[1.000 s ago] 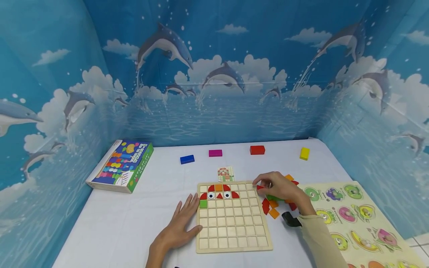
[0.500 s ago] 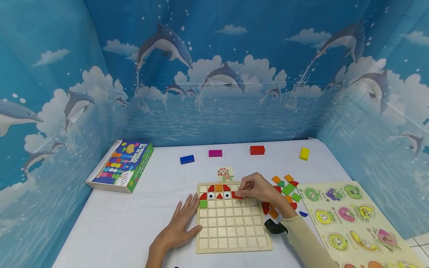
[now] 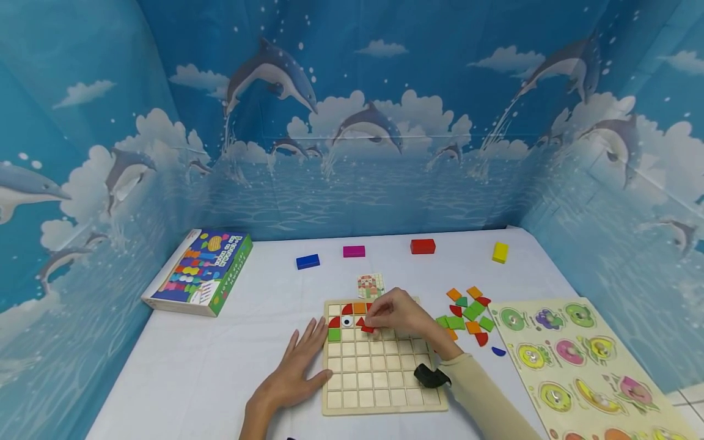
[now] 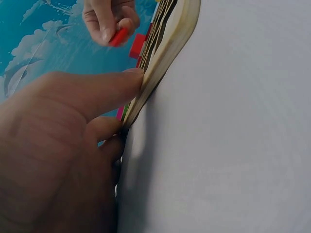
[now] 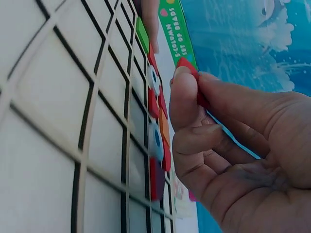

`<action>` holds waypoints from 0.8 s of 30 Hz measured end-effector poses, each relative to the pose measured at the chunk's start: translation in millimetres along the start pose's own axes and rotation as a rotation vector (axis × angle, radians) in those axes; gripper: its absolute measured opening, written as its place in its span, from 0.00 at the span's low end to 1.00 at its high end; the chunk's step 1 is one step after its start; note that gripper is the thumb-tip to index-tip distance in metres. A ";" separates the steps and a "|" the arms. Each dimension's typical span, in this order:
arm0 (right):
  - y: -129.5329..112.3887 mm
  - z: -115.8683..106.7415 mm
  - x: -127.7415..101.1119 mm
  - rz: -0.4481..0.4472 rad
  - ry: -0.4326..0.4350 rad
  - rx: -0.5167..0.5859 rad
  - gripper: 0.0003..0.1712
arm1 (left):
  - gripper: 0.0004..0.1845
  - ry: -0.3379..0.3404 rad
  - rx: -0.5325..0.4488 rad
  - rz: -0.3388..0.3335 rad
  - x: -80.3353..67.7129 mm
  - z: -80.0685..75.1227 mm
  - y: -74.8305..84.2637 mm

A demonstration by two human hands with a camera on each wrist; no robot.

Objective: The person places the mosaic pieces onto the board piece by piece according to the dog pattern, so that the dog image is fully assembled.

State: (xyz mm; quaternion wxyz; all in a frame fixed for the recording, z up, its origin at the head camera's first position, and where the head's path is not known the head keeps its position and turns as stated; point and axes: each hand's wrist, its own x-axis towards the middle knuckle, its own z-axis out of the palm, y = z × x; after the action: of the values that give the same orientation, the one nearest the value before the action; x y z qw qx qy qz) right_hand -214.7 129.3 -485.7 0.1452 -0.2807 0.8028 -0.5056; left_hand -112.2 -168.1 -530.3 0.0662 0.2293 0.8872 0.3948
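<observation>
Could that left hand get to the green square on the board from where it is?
Most likely yes: the left hand lies along the edge of the board, close beside the green square, and nothing visible covers that piece.

Soft, even light fills the head view, leaving the bench [image 3: 192,379] bright and its shadows faint. The left wrist view is dimmer: the left grip [image 4: 53,131] lies in shade, and a diffuse grey shadow runs beside the board [image 4: 177,41]. In the right wrist view, the board's nearest squares and the backdrop [image 5: 243,39] look soft.
</observation>
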 end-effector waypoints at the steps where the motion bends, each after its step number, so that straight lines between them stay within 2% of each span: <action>1: -1.0 2.8 1.7 -0.002 -0.009 -0.006 0.02 | 0.47 0.002 -0.005 0.009 -0.1 0.3 -0.8; 6: -6.1 16.7 8.9 -0.023 -0.051 -0.016 0.03 | 0.47 0.014 -0.017 0.051 -0.3 2.8 -7.5; 8: -7.9 22.1 11.8 -0.025 -0.063 -0.006 0.03 | 0.47 0.008 -0.016 0.045 -0.3 2.7 -8.4; 14: -14.6 33.8 18.7 0.000 -0.058 0.007 0.02 | 0.48 -0.041 0.000 -0.037 1.7 0.8 -4.6; 18: -14.7 37.8 23.6 0.000 -0.037 -0.044 0.02 | 0.47 -0.040 -0.007 -0.037 1.3 -0.5 -0.5; 24: -11.4 41.0 28.5 -0.050 -0.032 -0.090 0.05 | 0.47 -0.034 0.001 -0.035 0.4 -2.7 2.1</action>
State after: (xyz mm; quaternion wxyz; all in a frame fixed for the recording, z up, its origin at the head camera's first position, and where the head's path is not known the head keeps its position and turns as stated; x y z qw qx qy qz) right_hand -212.8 78.6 -492.4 0.1324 -0.3152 0.8151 -0.4677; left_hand -112.6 -168.5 -526.9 0.0881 0.2203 0.8900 0.3893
